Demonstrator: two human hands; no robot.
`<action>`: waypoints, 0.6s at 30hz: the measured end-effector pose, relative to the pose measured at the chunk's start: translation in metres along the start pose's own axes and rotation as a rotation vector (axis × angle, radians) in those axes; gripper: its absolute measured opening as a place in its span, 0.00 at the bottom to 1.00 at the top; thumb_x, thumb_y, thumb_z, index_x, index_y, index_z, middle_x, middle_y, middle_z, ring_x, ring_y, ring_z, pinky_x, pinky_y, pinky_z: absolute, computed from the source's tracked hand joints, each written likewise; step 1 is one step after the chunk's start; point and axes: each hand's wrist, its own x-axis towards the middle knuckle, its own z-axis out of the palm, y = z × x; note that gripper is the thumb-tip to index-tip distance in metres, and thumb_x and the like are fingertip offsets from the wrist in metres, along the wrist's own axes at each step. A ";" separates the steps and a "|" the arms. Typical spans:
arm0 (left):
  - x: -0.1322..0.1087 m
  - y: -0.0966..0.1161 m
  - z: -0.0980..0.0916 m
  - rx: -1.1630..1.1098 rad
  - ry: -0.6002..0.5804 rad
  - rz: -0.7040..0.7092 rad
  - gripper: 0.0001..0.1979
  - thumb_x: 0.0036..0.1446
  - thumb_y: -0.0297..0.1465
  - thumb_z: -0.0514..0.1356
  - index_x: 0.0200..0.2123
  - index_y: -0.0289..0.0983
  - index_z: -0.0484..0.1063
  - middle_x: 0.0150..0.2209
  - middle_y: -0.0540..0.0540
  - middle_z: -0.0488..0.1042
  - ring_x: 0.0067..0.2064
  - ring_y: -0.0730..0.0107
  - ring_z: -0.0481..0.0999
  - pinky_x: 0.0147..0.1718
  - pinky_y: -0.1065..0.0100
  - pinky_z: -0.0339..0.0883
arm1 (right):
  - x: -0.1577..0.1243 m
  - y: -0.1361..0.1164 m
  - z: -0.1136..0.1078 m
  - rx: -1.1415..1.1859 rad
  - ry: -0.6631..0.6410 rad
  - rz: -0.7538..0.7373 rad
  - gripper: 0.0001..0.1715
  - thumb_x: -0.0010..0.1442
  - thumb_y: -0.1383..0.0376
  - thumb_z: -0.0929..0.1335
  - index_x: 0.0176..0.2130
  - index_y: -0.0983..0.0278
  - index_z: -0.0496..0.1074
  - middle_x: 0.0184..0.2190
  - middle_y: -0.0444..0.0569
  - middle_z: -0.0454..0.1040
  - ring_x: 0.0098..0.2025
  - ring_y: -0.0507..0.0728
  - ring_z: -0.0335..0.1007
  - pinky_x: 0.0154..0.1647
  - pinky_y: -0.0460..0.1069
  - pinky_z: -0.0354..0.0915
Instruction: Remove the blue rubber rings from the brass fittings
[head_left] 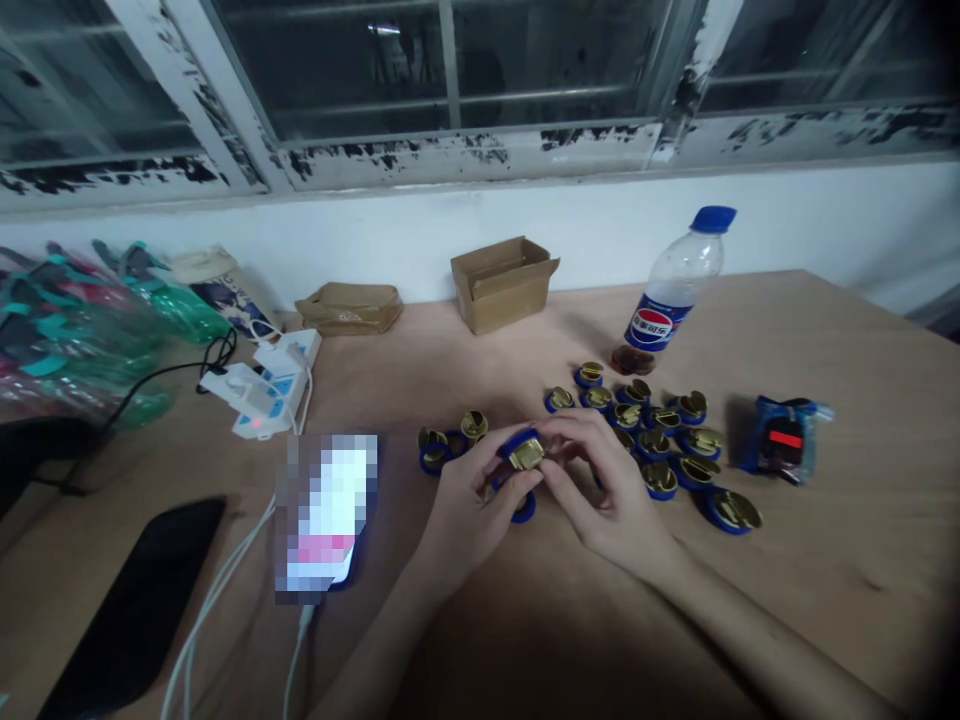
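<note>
Both hands meet over the middle of the wooden table (825,560). My left hand (469,500) pinches a small blue round part with a gold metal clip (525,452) on top. My right hand (600,475) has its fingers closed on the same part from the right. Several more blue-and-gold parts (664,440) lie in a loose cluster just right of my hands, and a few others (450,440) lie to the left. One blue part (523,508) sits under my left fingers.
A Pepsi bottle (679,280) stands behind the cluster, with a small open cardboard box (501,282) farther back. A blue packet (784,440) lies at right. A phone (330,515), a dark phone (135,600), white cables and a power strip (262,390) lie at left.
</note>
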 end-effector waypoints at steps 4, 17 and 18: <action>0.001 0.003 -0.003 0.124 -0.009 0.012 0.17 0.57 0.31 0.60 0.50 0.41 0.71 0.50 0.43 0.76 0.50 0.60 0.76 0.51 0.59 0.71 | 0.000 0.001 -0.001 -0.019 -0.018 -0.037 0.17 0.61 0.70 0.65 0.50 0.60 0.65 0.46 0.52 0.65 0.41 0.55 0.67 0.39 0.52 0.70; -0.001 -0.004 -0.003 0.182 0.046 0.249 0.16 0.58 0.28 0.60 0.50 0.41 0.70 0.50 0.43 0.75 0.51 0.63 0.75 0.52 0.60 0.69 | -0.001 0.004 0.001 -0.122 0.125 -0.196 0.16 0.59 0.72 0.68 0.48 0.61 0.67 0.43 0.51 0.68 0.43 0.56 0.69 0.39 0.51 0.70; -0.001 -0.004 -0.003 0.183 0.042 0.272 0.16 0.58 0.27 0.60 0.50 0.41 0.70 0.51 0.44 0.75 0.52 0.64 0.75 0.53 0.61 0.68 | -0.002 0.004 0.001 -0.128 0.138 -0.200 0.16 0.59 0.72 0.68 0.47 0.61 0.67 0.42 0.51 0.68 0.43 0.56 0.69 0.40 0.51 0.70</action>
